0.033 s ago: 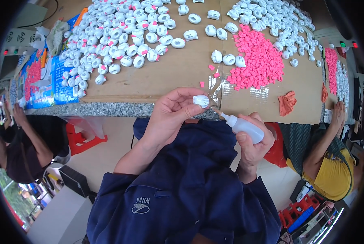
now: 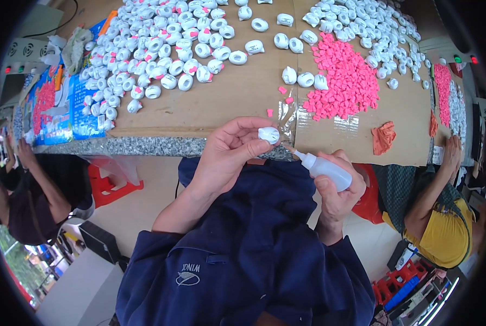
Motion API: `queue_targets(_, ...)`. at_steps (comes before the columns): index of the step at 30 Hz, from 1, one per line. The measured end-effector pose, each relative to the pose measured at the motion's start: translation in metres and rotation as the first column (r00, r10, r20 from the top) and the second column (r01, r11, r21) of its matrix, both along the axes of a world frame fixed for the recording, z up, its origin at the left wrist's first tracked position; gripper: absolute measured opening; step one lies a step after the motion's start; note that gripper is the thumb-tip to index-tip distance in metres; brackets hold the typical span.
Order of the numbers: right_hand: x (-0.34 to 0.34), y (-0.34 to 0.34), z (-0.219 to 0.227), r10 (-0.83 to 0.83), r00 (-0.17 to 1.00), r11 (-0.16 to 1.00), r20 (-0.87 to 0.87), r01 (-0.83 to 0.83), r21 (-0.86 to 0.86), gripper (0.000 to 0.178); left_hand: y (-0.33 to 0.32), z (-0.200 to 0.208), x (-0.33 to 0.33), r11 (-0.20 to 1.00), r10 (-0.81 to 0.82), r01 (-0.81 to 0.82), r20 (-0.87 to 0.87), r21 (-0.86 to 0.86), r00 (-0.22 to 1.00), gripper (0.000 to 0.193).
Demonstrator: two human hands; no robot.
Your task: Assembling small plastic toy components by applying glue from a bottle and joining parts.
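Between the thumb and fingers of my left hand (image 2: 229, 152) is a small white rounded plastic piece (image 2: 268, 135), held just over the table's near edge. My right hand (image 2: 341, 190) is wrapped round a translucent squeeze bottle (image 2: 332, 173) with a thin nozzle. Its tip points up and left toward the white piece, with a small gap between them. Beyond my hands lie a few loose pink bits (image 2: 289, 100) and a heap of small pink pieces (image 2: 343, 79).
Many white ring-like pieces, some with pink parts, cover the cardboard (image 2: 221, 103) at the far left. More white pieces (image 2: 357, 22) lie at the far right. An orange crumpled cloth (image 2: 383, 138) rests near the right edge. Other people (image 2: 444, 217) work on both sides.
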State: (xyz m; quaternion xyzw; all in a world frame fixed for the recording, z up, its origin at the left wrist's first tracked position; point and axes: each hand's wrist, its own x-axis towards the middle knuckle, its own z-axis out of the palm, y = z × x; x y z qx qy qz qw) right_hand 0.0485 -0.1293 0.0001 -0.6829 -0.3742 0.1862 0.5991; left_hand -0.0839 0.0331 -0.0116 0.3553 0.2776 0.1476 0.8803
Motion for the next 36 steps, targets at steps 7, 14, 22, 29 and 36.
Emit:
queue_targets(7,-0.002,0.003,0.003,-0.043,0.994,0.999,-0.1,0.039,-0.036,0.034,-0.002,0.0,0.001,1.0,0.007,-0.007,-0.014,-0.004,1.0,0.029)
queue_targets(14,-0.001,0.001,0.001,-0.059,0.994,0.998,-0.096,0.058,-0.022,0.033,-0.002,-0.002,0.0,0.999,0.031,-0.031,0.026,-0.022,0.999,0.029)
queue_targets(22,0.001,-0.002,-0.001,-0.065,0.987,0.998,-0.148,0.069,0.016,0.034,-0.004,-0.004,0.001,0.998,0.056,-0.055,0.031,-0.033,0.998,0.028)
queue_targets(29,0.009,0.001,-0.004,-0.198,0.955,0.976,-0.222,0.213,0.044,0.037,-0.008,-0.003,0.002,0.998,0.066,-0.066,0.046,-0.004,0.997,0.028)
queue_targets(36,0.014,0.017,-0.019,-0.175,0.98,0.981,0.098,0.182,-0.066,0.036,-0.014,-0.003,0.004,0.996,0.034,-0.038,0.045,0.076,0.998,0.027)
